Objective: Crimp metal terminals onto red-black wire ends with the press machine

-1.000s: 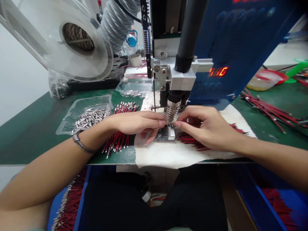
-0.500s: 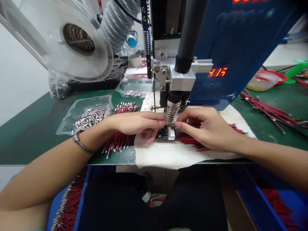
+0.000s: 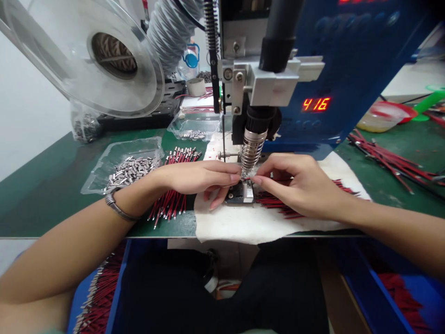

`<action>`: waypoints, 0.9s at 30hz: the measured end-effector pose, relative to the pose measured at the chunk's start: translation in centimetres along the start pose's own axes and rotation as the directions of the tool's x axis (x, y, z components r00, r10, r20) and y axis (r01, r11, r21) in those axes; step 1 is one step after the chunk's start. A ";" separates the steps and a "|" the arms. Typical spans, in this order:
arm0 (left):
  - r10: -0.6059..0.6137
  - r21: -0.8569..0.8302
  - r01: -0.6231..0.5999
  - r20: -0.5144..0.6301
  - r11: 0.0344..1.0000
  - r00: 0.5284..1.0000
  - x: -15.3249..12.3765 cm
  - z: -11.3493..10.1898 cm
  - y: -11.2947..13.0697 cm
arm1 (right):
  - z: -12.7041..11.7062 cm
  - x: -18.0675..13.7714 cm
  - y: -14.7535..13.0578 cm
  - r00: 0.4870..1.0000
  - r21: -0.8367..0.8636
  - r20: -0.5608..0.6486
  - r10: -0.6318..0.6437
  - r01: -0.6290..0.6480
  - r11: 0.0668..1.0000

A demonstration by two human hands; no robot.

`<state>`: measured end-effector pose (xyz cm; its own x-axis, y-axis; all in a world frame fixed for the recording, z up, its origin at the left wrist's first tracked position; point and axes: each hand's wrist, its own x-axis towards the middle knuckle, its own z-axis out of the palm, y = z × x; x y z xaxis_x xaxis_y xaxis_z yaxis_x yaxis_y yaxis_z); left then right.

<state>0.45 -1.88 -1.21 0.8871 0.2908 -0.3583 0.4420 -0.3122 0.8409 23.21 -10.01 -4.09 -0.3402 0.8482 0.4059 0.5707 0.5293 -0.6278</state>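
Observation:
My left hand (image 3: 198,178) and my right hand (image 3: 295,183) meet fingertip to fingertip under the metal tip (image 3: 251,150) of a blue press machine (image 3: 347,69). Both pinch a short red wire (image 3: 245,178) over a small metal fixture (image 3: 243,191) on a white cloth (image 3: 250,222). The tip hangs just above the wire. A pile of red wires with metal ends (image 3: 174,195) lies under my left wrist. More red wires (image 3: 278,202) lie beneath my right palm.
A clear tray of small metal sleeves (image 3: 127,169) sits left of the wires. A large clear reel (image 3: 93,55) and a ribbed hose (image 3: 170,32) stand behind. The red counter (image 3: 315,104) reads 416. Loose red wires (image 3: 389,160) lie right; blue bins (image 3: 100,292) below hold more.
The machine head has risen off the fixture, exposing the wire between my fingertips. The counter went from 415 to 416. My hands have stayed in place.

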 end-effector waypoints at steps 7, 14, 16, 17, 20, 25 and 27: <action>0.019 0.019 -0.019 -0.009 1.000 1.000 0.0 0.1 0.2 | -0.1 -0.2 0.3 0.987 -0.128 -0.019 -0.159 0.155 0.980; 0.017 -0.004 -0.017 0.004 1.000 1.000 -0.2 0.1 0.2 | -0.1 -0.3 0.6 0.955 -0.182 0.001 -0.297 0.292 0.939; 0.027 0.007 -0.027 0.012 1.000 1.000 -0.2 0.0 0.1 | 0.0 -0.3 0.8 0.955 -0.182 0.004 -0.297 0.292 0.939; 0.030 0.014 -0.030 0.015 0.999 0.999 -0.2 0.0 0.1 | 0.0 -0.3 0.8 0.955 -0.181 0.006 -0.296 0.292 0.939; 0.028 0.015 -0.029 0.012 0.999 1.000 -0.1 0.0 -0.1 | 0.0 -0.2 1.0 0.955 -0.181 0.013 -0.297 0.294 0.938; 0.042 0.005 -0.042 0.026 0.999 0.999 0.0 0.0 0.0 | -0.2 -0.3 0.9 0.953 -0.185 0.015 -0.303 0.301 0.936; 0.044 -0.006 -0.044 0.023 0.999 0.999 0.0 0.0 0.0 | -0.2 -0.3 0.9 0.953 -0.193 0.013 -0.303 0.299 0.934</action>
<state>0.46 -1.91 -1.17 0.9086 0.2559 -0.3302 0.4019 -0.3193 0.8582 23.98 -9.81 -4.67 -0.5066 0.6484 0.5683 0.5756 0.7451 -0.3370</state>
